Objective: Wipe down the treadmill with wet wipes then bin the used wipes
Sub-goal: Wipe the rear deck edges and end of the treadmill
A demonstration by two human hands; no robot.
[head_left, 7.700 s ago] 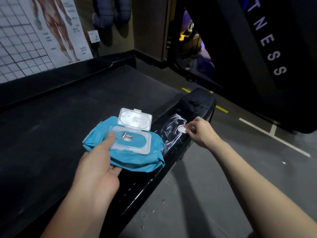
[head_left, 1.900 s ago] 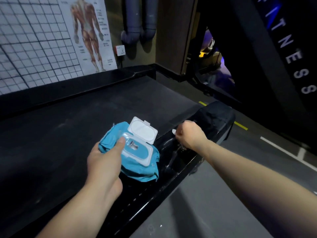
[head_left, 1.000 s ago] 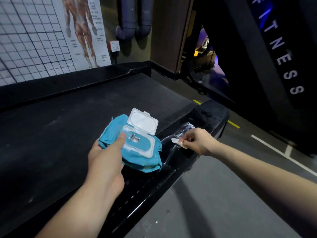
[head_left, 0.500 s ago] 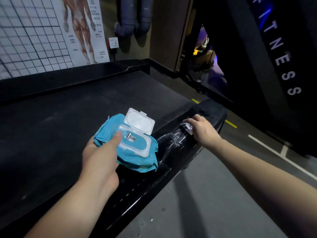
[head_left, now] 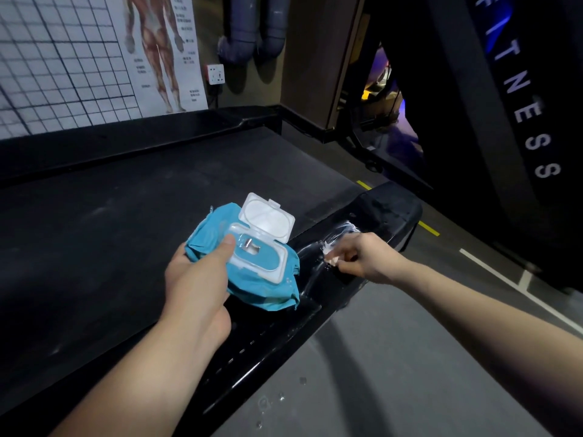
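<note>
My left hand [head_left: 197, 285] grips a blue pack of wet wipes [head_left: 252, 263] with its white flip lid standing open, held over the treadmill's right side rail [head_left: 284, 329]. My right hand [head_left: 362, 257] pinches a small crumpled white wipe [head_left: 331, 255] and presses it on the glossy black rail near its rear end. Wet streaks shine on the rail beside the wipe. The treadmill's dark belt [head_left: 126, 222] stretches out to the left.
A wall poster with a grid and an anatomy figure [head_left: 94, 52] hangs behind the treadmill, with a socket [head_left: 216, 74] and grey pipes beside it. Grey floor [head_left: 394, 357] with white and yellow lines lies to the right. A dark machine lettered FITNESS [head_left: 523, 99] stands at right.
My right hand has slid the wipe back along the rail toward me from the rear end cap. My left hand keeps holding the pack, nearly still.
</note>
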